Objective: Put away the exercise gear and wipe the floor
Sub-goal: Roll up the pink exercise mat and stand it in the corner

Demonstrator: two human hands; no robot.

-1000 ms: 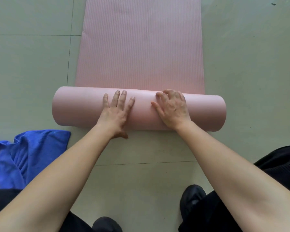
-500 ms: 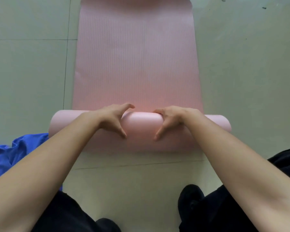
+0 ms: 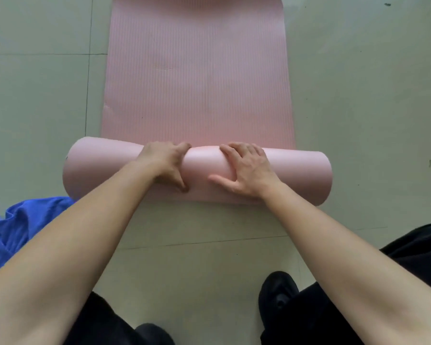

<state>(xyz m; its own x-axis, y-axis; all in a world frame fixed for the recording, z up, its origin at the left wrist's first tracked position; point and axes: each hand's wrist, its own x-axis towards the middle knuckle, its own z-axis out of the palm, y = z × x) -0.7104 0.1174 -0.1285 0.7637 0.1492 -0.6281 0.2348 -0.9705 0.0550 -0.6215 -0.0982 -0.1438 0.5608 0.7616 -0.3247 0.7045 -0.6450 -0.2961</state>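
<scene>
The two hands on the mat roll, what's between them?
Only bare pink roll: the head view shows nothing else in the gap between the left hand and the right hand, both pressed onto it.

Mat pink, fine ribbed stripes; cloth bright blue; floor pale grey-green tiles; trousers black.

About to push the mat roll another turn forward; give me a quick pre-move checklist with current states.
1. Both hands on the rolled part: left hand and right hand wrap it near the middle: ok.
2. Roll ends even: the left end juts past the flat mat edge: not ok.
3. Path ahead on the mat bare: ok.
4. Blue cloth clear of the roll: at its left end, contact unclear: cannot tell.
5. Roll tightness: cannot tell.
</scene>
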